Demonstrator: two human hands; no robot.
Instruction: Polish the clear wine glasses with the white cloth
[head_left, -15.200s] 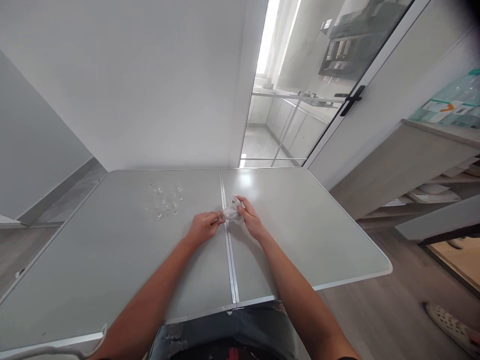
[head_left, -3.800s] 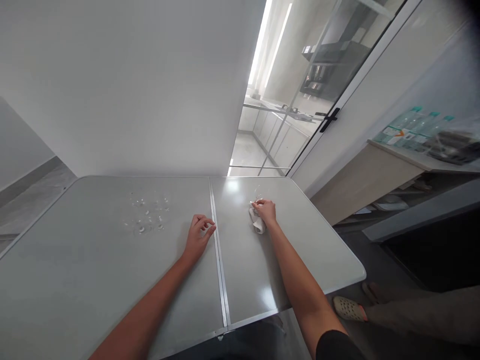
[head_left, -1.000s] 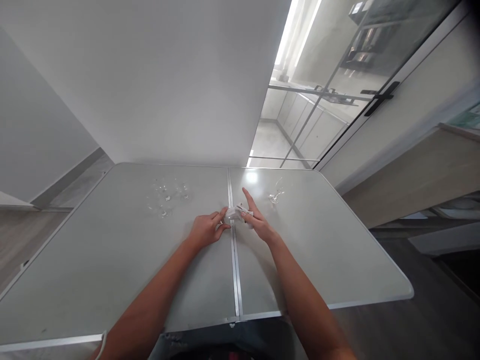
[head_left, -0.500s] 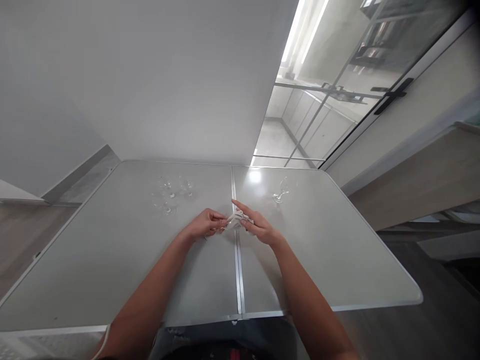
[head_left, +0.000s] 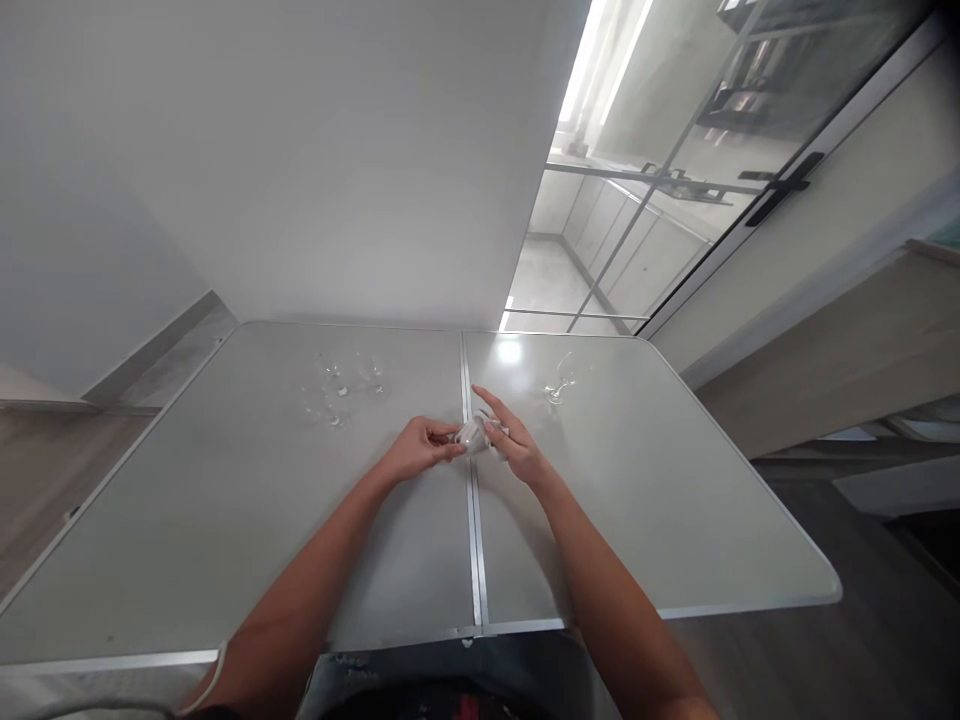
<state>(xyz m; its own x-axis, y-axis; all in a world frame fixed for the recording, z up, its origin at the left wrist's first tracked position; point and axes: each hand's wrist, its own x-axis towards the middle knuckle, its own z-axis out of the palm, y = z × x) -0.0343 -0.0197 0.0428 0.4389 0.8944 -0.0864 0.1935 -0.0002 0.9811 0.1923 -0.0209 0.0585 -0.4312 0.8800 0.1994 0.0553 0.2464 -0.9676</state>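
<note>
Above the table's centre seam, a small clear glass (head_left: pixel 468 437) is held on its side between my two hands. My left hand (head_left: pixel 420 447) pinches it at its left end; the fingers cover that part. My right hand (head_left: pixel 519 452) presses a white cloth (head_left: pixel 483 430) at the glass's right end, index finger stretched out and thumb bent over the cloth. How far the cloth goes into the glass I cannot tell. Beyond my left hand stand stemmed glasses (head_left: pixel 335 420). Another stemmed glass (head_left: pixel 555 393) stands beyond my right hand.
The pale table (head_left: pixel 225 560) has a metal rim and a metal seam (head_left: pixel 475 560) down its middle. A white wall (head_left: pixel 337 170) borders its far edge. To the right is a glazed door (head_left: pixel 600 230) with a dark handle (head_left: pixel 780 186).
The glass has turned between my hands, so more of its bowl shows. The cloth has bunched toward my right hand, and my left fingers have shifted slightly right.
</note>
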